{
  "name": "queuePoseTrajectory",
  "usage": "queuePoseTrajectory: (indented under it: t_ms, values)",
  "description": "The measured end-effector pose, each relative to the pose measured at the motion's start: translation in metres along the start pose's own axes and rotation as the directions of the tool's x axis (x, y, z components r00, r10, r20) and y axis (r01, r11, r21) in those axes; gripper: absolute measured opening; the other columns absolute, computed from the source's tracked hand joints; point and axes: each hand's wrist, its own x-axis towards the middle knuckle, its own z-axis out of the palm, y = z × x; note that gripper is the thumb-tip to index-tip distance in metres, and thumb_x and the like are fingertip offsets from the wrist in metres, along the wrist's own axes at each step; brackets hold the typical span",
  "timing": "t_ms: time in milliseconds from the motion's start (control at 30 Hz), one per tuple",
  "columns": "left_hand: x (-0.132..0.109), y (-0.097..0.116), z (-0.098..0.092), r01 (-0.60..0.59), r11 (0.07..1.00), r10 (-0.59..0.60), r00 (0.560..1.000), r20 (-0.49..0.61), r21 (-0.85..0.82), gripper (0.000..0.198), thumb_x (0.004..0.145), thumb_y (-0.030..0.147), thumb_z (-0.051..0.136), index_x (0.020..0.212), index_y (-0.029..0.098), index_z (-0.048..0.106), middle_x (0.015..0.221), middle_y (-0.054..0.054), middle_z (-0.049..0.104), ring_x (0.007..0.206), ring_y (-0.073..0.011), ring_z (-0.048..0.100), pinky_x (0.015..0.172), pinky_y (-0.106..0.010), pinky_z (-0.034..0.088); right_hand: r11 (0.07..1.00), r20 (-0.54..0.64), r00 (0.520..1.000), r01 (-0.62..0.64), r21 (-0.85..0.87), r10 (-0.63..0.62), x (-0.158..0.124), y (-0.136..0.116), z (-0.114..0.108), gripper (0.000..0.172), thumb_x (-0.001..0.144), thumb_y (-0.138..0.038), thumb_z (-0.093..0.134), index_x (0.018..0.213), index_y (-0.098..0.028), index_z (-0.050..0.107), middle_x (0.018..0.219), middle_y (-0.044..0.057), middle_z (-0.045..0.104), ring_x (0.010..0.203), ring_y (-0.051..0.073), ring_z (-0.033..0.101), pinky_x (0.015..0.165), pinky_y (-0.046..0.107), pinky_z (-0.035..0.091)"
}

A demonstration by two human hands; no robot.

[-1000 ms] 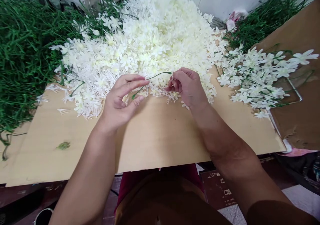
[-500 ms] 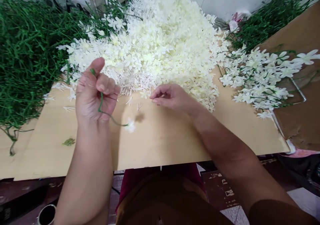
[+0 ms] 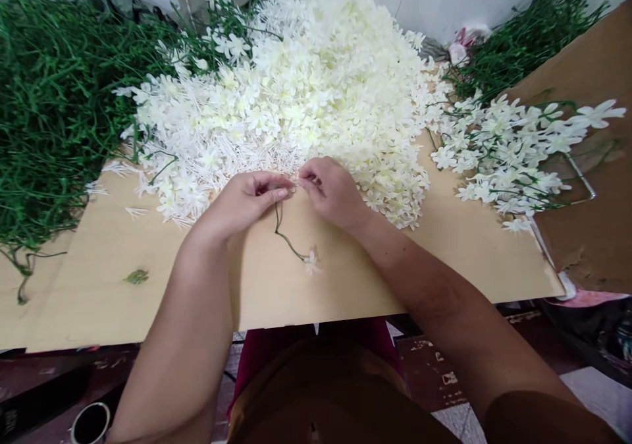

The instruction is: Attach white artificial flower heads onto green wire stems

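Note:
My left hand (image 3: 241, 203) pinches the top end of a thin green stem (image 3: 284, 233) that hangs toward me, with one white flower (image 3: 311, 261) on its lower tip. My right hand (image 3: 333, 190) is closed in a pinch right against the left fingertips; what it holds is too small to name. Both hands meet at the near edge of a big heap of loose white flower heads (image 3: 301, 95) on a light wooden board (image 3: 148, 299).
A mass of bare green stems (image 3: 44, 114) lies at the left, more at the back right (image 3: 528, 32). Finished stems with white flowers (image 3: 513, 147) lie at the right beside a brown cardboard sheet (image 3: 592, 187). A small round can (image 3: 89, 423) sits below the board.
My left hand came down from its raised position with the stem and moved right. My right hand moved to meet it, and the two now pinch together at the stem's upper end.

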Motion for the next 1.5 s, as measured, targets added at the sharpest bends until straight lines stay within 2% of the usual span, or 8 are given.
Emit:
queuePoseTrajectory:
  t_ms: [200, 433, 633, 900, 1000, 1167, 1300, 1500]
  values:
    - [0.009, -0.019, 0.002, -0.108, 0.919, 0.235, 0.923, -0.306, 0.379, 0.011, 0.081, 0.028, 0.069, 0.083, 0.019, 0.075, 0.082, -0.004, 0.066, 0.076, -0.0183, 0.059, 0.075, -0.035, 0.049, 0.992, -0.112, 0.991, -0.06, 0.112, 0.073, 0.001, 0.004, -0.009, 0.009, 0.089, -0.016, 0.05, 0.082, -0.02, 0.055, 0.079, 0.003, 0.064, 0.076, 0.017, 0.055, 0.076, 0.032, 0.045]
    - [0.012, -0.018, 0.018, -0.142, 0.725, 0.28, 0.955, -0.1, 0.674, 0.016, 0.082, 0.024, 0.065, 0.093, 0.021, 0.076, 0.087, -0.007, 0.066, 0.095, -0.0277, 0.061, 0.086, -0.042, 0.048, 0.981, -0.013, 0.993, -0.112, 0.161, 0.115, 0.0, -0.002, -0.005, 0.007, 0.087, -0.017, 0.057, 0.082, -0.02, 0.059, 0.081, 0.002, 0.067, 0.077, 0.016, 0.058, 0.079, 0.031, 0.046]
    - [0.013, -0.015, 0.016, -0.157, 0.796, 0.358, 0.901, -0.245, 0.584, 0.012, 0.084, 0.022, 0.062, 0.081, 0.023, 0.073, 0.084, -0.005, 0.066, 0.086, -0.0245, 0.062, 0.084, -0.04, 0.048, 0.984, -0.09, 0.994, -0.042, 0.171, 0.058, 0.001, -0.006, -0.007, 0.011, 0.088, -0.019, 0.056, 0.076, -0.02, 0.055, 0.076, 0.002, 0.062, 0.075, 0.015, 0.054, 0.077, 0.031, 0.045]
    - [0.01, -0.014, 0.019, -0.175, 0.731, 0.308, 0.947, -0.089, 0.66, 0.006, 0.077, 0.019, 0.067, 0.076, 0.024, 0.07, 0.08, -0.006, 0.066, 0.091, -0.0289, 0.062, 0.086, -0.045, 0.045, 0.983, -0.068, 0.996, -0.041, 0.181, 0.054, 0.0, -0.005, -0.007, 0.013, 0.088, -0.018, 0.055, 0.076, -0.021, 0.053, 0.078, 0.002, 0.061, 0.077, 0.015, 0.054, 0.08, 0.031, 0.046]
    - [0.011, -0.012, 0.021, -0.162, 0.83, 0.295, 0.94, -0.173, 0.534, 0.004, 0.079, 0.021, 0.066, 0.076, 0.023, 0.067, 0.078, -0.003, 0.066, 0.083, -0.0233, 0.061, 0.081, -0.04, 0.048, 0.98, -0.082, 0.995, -0.035, 0.198, 0.052, 0.0, -0.006, -0.008, 0.013, 0.089, -0.021, 0.057, 0.076, -0.021, 0.053, 0.077, 0.001, 0.061, 0.076, 0.015, 0.054, 0.079, 0.031, 0.046]
    - [0.014, -0.006, 0.022, -0.159, 0.986, 0.163, 0.916, -0.365, 0.04, 0.011, 0.076, 0.02, 0.07, 0.085, 0.022, 0.065, 0.076, 0.001, 0.065, 0.072, -0.0138, 0.059, 0.071, -0.029, 0.051, 0.97, -0.144, 0.989, -0.008, 0.243, 0.045, 0.0, -0.01, -0.008, 0.011, 0.091, -0.023, 0.055, 0.08, -0.021, 0.054, 0.078, 0.002, 0.061, 0.076, 0.015, 0.055, 0.078, 0.031, 0.048]
    - [0.014, -0.002, 0.023, -0.099, 0.972, 0.03, 0.951, -0.308, -0.213, 0.015, 0.074, 0.023, 0.073, 0.083, 0.021, 0.062, 0.071, 0.002, 0.061, 0.065, -0.0115, 0.059, 0.063, -0.026, 0.05, 0.978, -0.176, 0.983, -0.021, 0.209, 0.059, 0.0, -0.012, -0.007, 0.011, 0.091, -0.021, 0.056, 0.08, -0.021, 0.054, 0.08, 0.003, 0.063, 0.078, 0.016, 0.057, 0.08, 0.033, 0.049]
    - [0.013, -0.001, 0.024, -0.049, 0.961, -0.022, 0.968, -0.25, -0.273, 0.021, 0.073, 0.029, 0.078, 0.083, 0.021, 0.061, 0.072, 0.001, 0.064, 0.068, -0.0125, 0.064, 0.065, -0.026, 0.053, 0.984, -0.192, 0.98, -0.011, 0.176, 0.046, -0.001, -0.019, -0.012, 0.012, 0.093, -0.022, 0.055, 0.081, -0.021, 0.055, 0.083, 0.004, 0.064, 0.082, 0.017, 0.057, 0.084, 0.037, 0.05]
